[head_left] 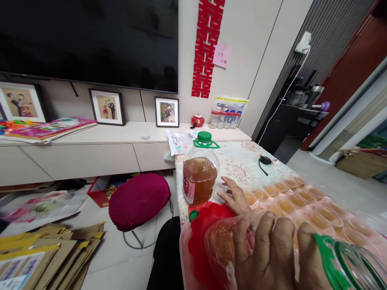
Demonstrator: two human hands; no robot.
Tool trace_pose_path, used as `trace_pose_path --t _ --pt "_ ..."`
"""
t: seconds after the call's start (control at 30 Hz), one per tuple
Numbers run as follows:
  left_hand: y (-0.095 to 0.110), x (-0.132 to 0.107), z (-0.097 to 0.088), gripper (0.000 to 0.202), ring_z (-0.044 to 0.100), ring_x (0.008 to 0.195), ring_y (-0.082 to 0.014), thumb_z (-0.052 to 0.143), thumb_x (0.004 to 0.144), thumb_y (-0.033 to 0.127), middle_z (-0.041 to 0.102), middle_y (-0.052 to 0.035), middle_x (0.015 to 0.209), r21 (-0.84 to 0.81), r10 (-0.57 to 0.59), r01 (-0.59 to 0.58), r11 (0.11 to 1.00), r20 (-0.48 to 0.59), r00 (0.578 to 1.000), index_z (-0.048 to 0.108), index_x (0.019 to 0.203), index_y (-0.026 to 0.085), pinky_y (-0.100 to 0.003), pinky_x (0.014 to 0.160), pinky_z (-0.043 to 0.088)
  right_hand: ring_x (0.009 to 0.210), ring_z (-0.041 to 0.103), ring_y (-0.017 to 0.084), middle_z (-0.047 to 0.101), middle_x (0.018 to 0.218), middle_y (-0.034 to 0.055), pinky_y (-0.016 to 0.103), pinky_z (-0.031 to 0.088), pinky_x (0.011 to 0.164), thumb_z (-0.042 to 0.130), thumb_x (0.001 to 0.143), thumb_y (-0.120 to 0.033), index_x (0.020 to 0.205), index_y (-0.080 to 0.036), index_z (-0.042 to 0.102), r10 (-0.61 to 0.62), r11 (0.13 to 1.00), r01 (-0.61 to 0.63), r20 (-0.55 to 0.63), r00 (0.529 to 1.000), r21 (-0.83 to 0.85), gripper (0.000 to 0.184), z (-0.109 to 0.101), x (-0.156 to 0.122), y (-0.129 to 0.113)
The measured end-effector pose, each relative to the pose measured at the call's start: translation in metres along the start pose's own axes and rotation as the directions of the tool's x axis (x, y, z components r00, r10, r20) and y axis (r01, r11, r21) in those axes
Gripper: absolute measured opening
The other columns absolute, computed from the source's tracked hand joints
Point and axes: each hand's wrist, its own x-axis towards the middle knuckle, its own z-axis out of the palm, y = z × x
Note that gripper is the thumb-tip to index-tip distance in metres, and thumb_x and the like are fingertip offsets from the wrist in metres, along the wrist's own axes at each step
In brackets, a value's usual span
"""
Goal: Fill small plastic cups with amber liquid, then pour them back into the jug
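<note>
My right hand [272, 253] is closed over a clear plastic bottle [223, 249] that lies tilted on its side close to the camera, its green handle ring and neck [335, 257] pointing right. Amber liquid shows inside the bottle. A red shape with a small green cap [199, 225] sits at the bottle's left end. My left hand [236, 197] rests flat, fingers spread, at the edge of a pink tray [302, 201] of several small cups filled with orange liquid. An upright oil bottle with a green cap [200, 173], half full of amber liquid, stands just left of that hand.
The table [242, 161] has a floral cloth, a black object with a cord [265, 160] and a plastic bag [179, 141]. A maroon stool [139, 199] and cardboard sheets [45, 253] are on the floor at left. A low cabinet with framed photos and jars [225, 119] runs behind.
</note>
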Motion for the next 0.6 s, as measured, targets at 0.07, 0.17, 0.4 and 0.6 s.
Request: trace_pose_path --t 0.07,0.17,0.4,0.6 --pt "0.003 0.0 0.006 0.025 0.077 0.098 -0.0141 0.052 0.096 0.006 0.08 0.0051 0.093 -0.011 -0.016 0.016 1.0 -0.042 0.999 0.069 0.102 0.023 -0.037 0.118 0.046 0.12 0.064 0.027 0.058 0.144 0.0133 0.048 0.06 0.097 0.067 0.101 -0.055 0.147 -0.022 0.054 -0.006 1.0 0.006 0.008 1.0 -0.005 0.058 0.0 0.0 0.001" --pt "0.0 0.0 0.006 0.021 0.076 0.098 -0.0134 0.052 0.099 0.014 0.081 0.0053 0.092 0.007 0.032 -0.032 0.999 -0.044 0.999 0.07 0.1 0.023 -0.036 0.12 0.045 0.126 0.062 0.029 0.055 0.15 0.0141 0.053 0.057 0.105 0.068 0.1 -0.058 0.15 -0.023 0.053 -0.012 1.0 0.013 0.013 1.0 -0.01 0.062 -0.003 -0.002 -0.002" --pt "-0.023 -0.02 0.004 0.031 0.078 0.102 -0.0192 0.071 0.091 0.03 0.082 0.0052 0.104 -0.088 0.203 -0.188 0.978 0.212 0.956 0.067 0.122 0.031 -0.037 0.101 0.062 0.131 0.06 0.031 0.054 0.153 0.0146 0.058 0.051 0.112 0.066 0.1 -0.059 0.154 -0.023 0.049 0.032 0.999 -0.031 -0.011 0.999 0.027 0.067 -0.008 0.0 -0.014" --pt "-0.04 -0.002 -0.011 0.042 0.08 0.097 -0.0254 0.07 0.09 0.031 0.081 -0.0003 0.109 -0.131 0.253 -0.219 0.967 0.405 0.879 0.066 0.132 0.037 -0.043 0.081 0.069 0.146 0.049 0.035 0.05 0.159 0.0148 0.065 0.037 0.123 0.068 0.097 -0.062 0.152 -0.023 0.053 0.104 0.99 -0.1 -0.035 0.994 0.1 0.069 -0.01 -0.001 -0.027"
